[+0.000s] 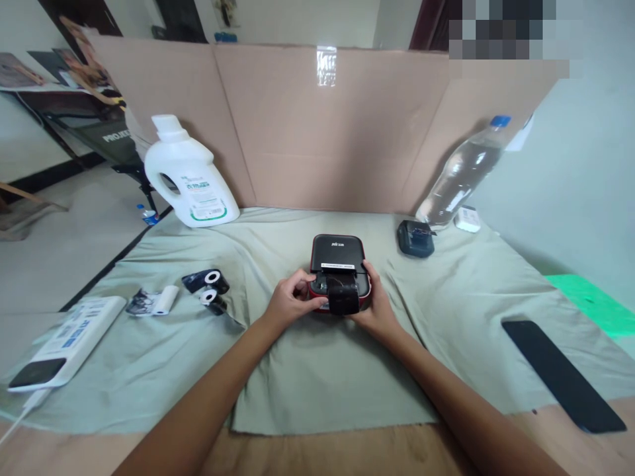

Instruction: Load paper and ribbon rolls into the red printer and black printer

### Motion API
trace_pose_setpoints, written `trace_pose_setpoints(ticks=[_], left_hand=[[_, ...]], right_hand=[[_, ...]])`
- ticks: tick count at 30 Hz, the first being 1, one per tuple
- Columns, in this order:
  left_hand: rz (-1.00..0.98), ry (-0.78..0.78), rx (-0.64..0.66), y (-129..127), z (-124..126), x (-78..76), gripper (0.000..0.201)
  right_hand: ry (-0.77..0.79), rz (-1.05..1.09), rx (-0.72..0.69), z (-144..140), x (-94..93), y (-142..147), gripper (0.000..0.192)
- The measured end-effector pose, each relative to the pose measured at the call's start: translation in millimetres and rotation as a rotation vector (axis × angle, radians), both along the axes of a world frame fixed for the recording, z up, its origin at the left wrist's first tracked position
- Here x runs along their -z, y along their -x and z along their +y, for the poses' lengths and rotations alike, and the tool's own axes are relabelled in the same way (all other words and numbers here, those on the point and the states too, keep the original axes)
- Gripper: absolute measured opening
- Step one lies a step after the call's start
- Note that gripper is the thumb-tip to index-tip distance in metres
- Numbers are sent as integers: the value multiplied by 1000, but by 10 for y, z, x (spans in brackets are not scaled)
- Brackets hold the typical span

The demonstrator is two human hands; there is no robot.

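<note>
Black, rounded-square device with red edging (338,252), held between my two hands at the middle of the creased pale-green cloth (317,380); whether I have it raised off the fabric, I cannot tell. My left hand (290,299) grips its left side, thumb along the lower front edge and fingers bent at the upper corner. My right hand (374,305) clasps the opposite side, fingers extending up along its edge. A glossy black strip (343,296) hangs over the front, between my hands.

To my left lie two dark-wrapped paper rolls with white ends (221,285), a partly unrolled white paper roll with a grey print (163,302) and a long white plastic block with a dark panel (82,334). To my right lies a flat black phone-shaped slab (563,373). Behind, a white handled jug (191,175) and a clear blue-capped bottle (464,175) lean before a brown cardboard screen (337,132).
</note>
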State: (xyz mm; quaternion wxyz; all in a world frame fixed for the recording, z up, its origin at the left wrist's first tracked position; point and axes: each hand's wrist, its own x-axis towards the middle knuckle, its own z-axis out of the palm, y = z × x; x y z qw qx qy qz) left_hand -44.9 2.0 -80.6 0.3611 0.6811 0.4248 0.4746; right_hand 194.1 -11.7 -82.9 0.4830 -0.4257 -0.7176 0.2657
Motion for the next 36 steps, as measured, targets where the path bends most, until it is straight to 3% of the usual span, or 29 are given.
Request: trace_pose_setpoints(ticks=[8,14,19,23,30,34,36], left_hand=[[83,-129,-117,-22,-103,19,47],[125,-187,-144,-8,-117,11,45],[117,-199,-138,-10,-115,20,44],[112,-199,-126,-10,-114,17,43],[107,-182,-114,-14,-104,18,45],[121,-180,-108,-10,-102,24,46],[126,-189,-112,-10,-102,26,46]], right_hand=[[17,-26,2,-5,-16,-23,108],[21,-87,-1,-15,-94,-131,67],[-26,-133,49,-31,-195,-148,62],[-3,-214,69,171,-361,-173,65],[253,-234,84,781,-836,-159,66],[114,-283,278,711,-997,-119,51],[64,-413,262,659,-1053,-57,37]])
